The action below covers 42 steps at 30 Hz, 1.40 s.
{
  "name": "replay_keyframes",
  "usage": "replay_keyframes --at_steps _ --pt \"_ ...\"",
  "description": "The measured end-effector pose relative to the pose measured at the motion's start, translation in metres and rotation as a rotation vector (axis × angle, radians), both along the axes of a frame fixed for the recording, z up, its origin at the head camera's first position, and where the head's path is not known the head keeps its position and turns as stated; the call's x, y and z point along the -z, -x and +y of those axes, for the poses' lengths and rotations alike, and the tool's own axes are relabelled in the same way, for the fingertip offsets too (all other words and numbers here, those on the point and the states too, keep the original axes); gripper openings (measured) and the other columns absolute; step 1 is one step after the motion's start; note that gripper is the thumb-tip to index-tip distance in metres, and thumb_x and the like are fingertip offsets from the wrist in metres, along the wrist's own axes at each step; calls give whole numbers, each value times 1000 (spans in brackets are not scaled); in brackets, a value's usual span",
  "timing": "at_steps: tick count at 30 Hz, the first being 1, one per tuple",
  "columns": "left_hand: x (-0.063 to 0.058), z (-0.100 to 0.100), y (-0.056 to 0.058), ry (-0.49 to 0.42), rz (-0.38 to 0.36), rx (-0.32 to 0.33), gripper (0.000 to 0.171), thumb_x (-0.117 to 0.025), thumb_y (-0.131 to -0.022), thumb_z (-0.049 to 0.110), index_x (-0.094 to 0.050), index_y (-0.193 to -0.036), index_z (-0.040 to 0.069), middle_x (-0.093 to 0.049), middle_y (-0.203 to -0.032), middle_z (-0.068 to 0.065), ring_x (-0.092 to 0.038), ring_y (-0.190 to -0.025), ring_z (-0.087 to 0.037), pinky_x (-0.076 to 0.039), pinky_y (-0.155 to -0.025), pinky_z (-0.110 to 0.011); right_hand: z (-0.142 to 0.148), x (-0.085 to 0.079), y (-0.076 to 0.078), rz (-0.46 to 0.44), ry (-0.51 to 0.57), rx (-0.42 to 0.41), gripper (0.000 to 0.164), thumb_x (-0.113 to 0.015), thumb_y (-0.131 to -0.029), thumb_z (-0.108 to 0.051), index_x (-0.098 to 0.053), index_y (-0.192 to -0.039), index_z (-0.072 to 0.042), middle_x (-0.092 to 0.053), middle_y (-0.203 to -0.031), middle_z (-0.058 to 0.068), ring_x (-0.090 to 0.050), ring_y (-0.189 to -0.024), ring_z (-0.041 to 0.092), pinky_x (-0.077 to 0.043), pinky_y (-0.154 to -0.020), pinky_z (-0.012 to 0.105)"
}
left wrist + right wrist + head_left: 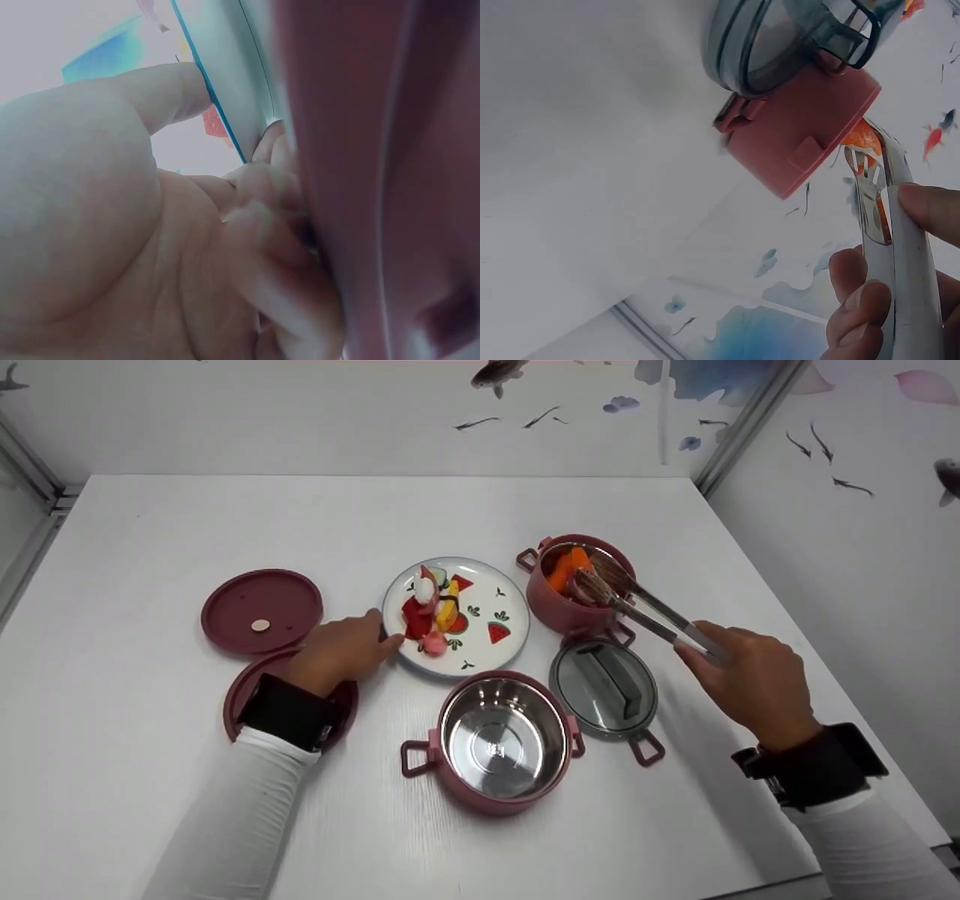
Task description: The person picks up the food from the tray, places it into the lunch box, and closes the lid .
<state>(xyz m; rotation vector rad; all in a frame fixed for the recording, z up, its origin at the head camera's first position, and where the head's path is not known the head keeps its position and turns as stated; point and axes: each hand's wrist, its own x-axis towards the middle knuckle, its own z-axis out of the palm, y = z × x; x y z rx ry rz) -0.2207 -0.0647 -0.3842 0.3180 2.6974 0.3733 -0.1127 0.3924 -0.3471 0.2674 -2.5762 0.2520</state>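
Note:
My left hand point(341, 651) pinches the left rim of a white plate point(484, 589) with watermelon prints. In the left wrist view the thumb lies on the rim and the fingers curl below it. Toy food point(448, 611), in red, yellow, white and pink, is heaped on the plate's left half. My right hand point(750, 679) grips metal tongs point(652, 619), whose tips reach into the rear pink pot point(559, 611). Orange food pieces point(559, 574) lie there beside the tips. In the right wrist view orange food point(862, 140) shows at the tips; whether they clamp it I cannot tell.
An open pink pot point(495, 806) with a bare steel inside stands in front of the plate. A grey lid point(600, 690) lies beside it. At the left are two dark red round pieces, the back one point(262, 596) and the front one point(240, 697), partly under my left wrist.

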Motion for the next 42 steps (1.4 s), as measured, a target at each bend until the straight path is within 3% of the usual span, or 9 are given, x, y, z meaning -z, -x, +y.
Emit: replay_keyframes --at_steps 8,15,23,31,37,42 --pt "3 -3 2 -12 9 1 58 -41 -103 50 -46 -134 1 -63 -119 -25 -61 -112 -41 -47 -91 -56 2 4 1 -6 -3 3 31 -80 -82 -24 -74 -108 -8 -75 -83 16 -63 -58 33 -37 -42 36" --pt "3 -2 2 -7 14 3 59 -42 -103 49 -45 -135 0 -62 -120 -25 -61 -114 -41 -47 -93 -56 -5 3 2 11 22 -7 31 -80 -82 -22 -75 -110 -7 -76 -87 17 -65 -61 34 -43 -45 42" --pt "4 0 2 5 -10 -11 63 -41 -103 50 -42 -141 0 -61 -125 -25 -59 -119 -40 -46 -97 -56 -35 1 2 -13 8 -115 33 -81 -83 -21 -75 -112 -7 -76 -84 14 -64 -60 26 -44 -49 38" --pt "3 -2 1 2 -9 -9 62 -41 -104 49 -42 -140 -1 -60 -126 -26 -58 -120 -43 -45 -98 -58 -78 4 9 -152 -38 -221 39 -81 -84 -28 -74 -117 -8 -77 -93 13 -69 -68 23 -54 -56 38" --pt "1 -3 2 1 -4 -1 60 -41 -104 49 -45 -136 -1 -62 -122 -26 -60 -115 -43 -47 -94 -57 -104 5 12 -236 -67 -308 40 -80 -85 -33 -74 -118 -11 -77 -94 9 -66 -66 18 -52 -56 34" --pt "3 -3 2 -6 6 11 59 -41 -104 48 -46 -135 -2 -62 -121 -27 -60 -114 -44 -47 -94 -57 -116 6 16 -275 -102 -319 42 -78 -86 -39 -73 -120 -14 -75 -89 9 -61 -64 18 -49 -56 34"
